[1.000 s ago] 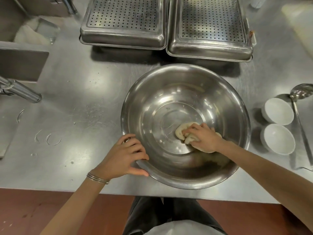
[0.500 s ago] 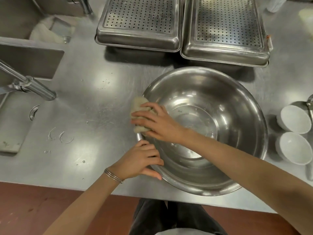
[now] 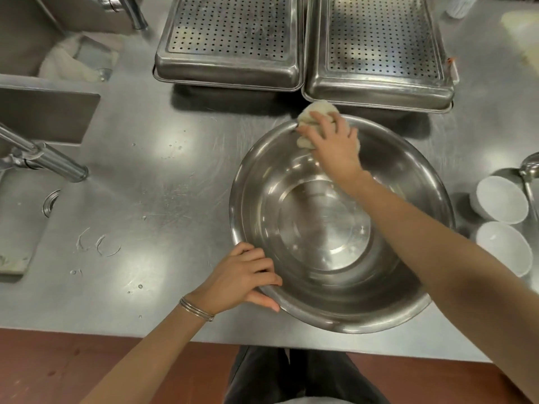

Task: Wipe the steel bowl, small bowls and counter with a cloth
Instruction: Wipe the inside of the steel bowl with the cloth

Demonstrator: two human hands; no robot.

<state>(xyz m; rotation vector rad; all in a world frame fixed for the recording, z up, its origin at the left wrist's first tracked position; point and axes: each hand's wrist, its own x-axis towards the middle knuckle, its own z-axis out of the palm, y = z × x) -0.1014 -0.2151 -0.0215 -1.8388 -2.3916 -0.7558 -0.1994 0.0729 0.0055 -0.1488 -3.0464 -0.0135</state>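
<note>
Wiping far rim of steel bowl (image 3: 335,243) | right hand (image 3: 335,144) grips cloth (image 3: 316,112) | left hand (image 3: 242,275) grips near rim | risk: bowl tips if left grip slackens

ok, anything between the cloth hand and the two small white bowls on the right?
Nothing visible. The right hand holds the cloth on the far rim of the steel bowl; only that bowl's right rim lies on the way to the far small bowl and the near small bowl. The ladle lies beyond them.

Two perforated trays (image 3: 230,39) at back, faucet (image 3: 52,161) left, perhaps a ladle (image 3: 529,170) right.
</note>
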